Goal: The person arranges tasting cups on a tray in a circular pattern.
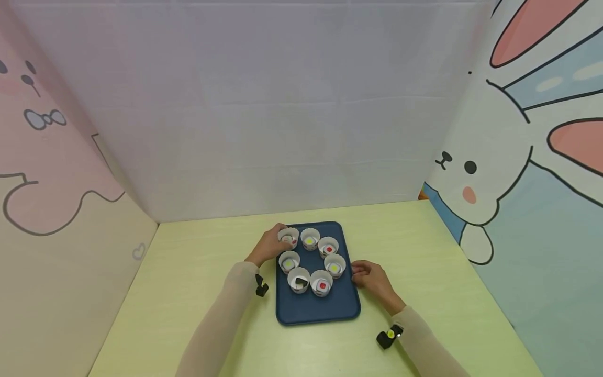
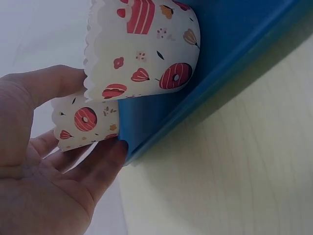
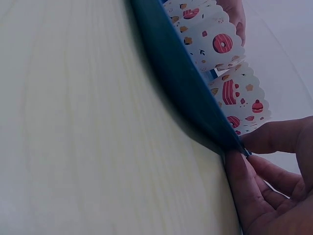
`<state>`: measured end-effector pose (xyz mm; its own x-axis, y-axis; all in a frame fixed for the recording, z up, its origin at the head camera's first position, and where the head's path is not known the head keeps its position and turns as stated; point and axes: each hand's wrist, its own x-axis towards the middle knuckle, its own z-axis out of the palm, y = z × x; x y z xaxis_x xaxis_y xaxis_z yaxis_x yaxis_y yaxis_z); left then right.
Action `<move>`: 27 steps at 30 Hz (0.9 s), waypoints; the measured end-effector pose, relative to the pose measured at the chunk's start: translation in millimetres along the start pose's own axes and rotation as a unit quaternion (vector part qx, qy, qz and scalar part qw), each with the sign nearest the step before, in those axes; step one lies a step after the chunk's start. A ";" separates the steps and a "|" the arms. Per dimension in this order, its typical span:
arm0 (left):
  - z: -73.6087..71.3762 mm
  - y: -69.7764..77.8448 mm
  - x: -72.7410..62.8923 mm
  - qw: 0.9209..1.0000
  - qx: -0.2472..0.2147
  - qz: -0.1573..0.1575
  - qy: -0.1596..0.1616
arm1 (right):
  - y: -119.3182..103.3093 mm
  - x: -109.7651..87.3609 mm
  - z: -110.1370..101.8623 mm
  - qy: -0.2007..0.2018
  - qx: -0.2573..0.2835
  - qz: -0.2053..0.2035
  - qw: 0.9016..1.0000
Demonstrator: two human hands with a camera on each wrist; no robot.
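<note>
A dark blue tray (image 1: 317, 313) lies on the table and carries several white paper baking cups in a ring. At its far left corner my left hand (image 1: 270, 244) grips a paper baking cup (image 1: 288, 230) between thumb and fingers. In the left wrist view this held cup (image 2: 88, 122) shows cake and doughnut prints, partly hidden behind a nearer cup (image 2: 146, 54). My right hand (image 1: 372, 279) pinches the right rim of the tray; in the right wrist view the thumb is above the rim (image 3: 195, 93) and the fingers are below.
Small coloured pieces lie in the cups, among them a red one (image 1: 322, 286), a yellow one (image 1: 335, 267) and a black one (image 1: 300, 283). The pale wooden table (image 1: 202, 303) meets a white back wall (image 1: 292, 131) and printed side walls.
</note>
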<state>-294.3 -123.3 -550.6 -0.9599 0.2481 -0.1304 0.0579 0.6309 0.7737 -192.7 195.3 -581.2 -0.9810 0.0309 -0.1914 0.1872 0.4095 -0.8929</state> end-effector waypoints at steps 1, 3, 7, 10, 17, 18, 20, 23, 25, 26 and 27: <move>0.6 -0.3 0.2 1.000 0.000 -0.003 -0.001 | 0.1 0.1 0.0 0.000 0.001 0.002 1.000; 1.7 -0.9 0.7 1.000 0.004 -0.007 -0.003 | -0.1 -0.3 -0.3 -0.002 0.000 0.001 1.000; 2.3 1.2 0.6 1.000 0.019 -0.003 -0.007 | -1.2 -0.6 -0.5 -0.006 0.004 -0.002 1.000; 2.0 4.6 0.4 0.999 0.031 0.003 -0.009 | -1.5 -0.5 -0.7 -0.005 0.002 -0.005 1.000; 3.4 5.9 -0.3 0.999 0.034 0.010 -0.015 | -0.3 -0.4 -0.6 -0.005 -0.002 -0.003 1.000; 3.6 5.6 -0.6 0.999 0.032 0.012 -0.016 | -0.2 -0.6 -0.6 -0.007 -0.001 -0.005 1.000; 3.7 5.0 -0.8 0.999 0.030 0.016 -0.016 | 0.2 -0.3 -0.9 -0.007 0.000 -0.005 1.000; 3.6 3.5 -1.0 0.999 0.033 0.026 -0.016 | 0.9 0.5 -0.9 -0.005 0.000 -0.005 1.000; 3.3 2.5 -1.2 0.999 0.034 0.029 -0.017 | 1.2 1.2 -1.2 -0.004 -0.002 -0.006 1.000; 3.0 2.2 -1.3 0.999 0.037 0.030 -0.017 | 1.3 1.4 -1.3 -0.004 -0.003 -0.006 1.000; 2.8 1.7 -1.3 0.999 0.038 0.029 -0.019 | 1.6 1.8 -1.3 -0.003 -0.004 -0.006 1.000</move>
<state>-292.1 -120.4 -550.8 -0.9432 0.3133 -0.1106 0.1364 0.6687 0.7309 -194.2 197.2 -582.5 -0.9828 0.0197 -0.1837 0.1751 0.4167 -0.8920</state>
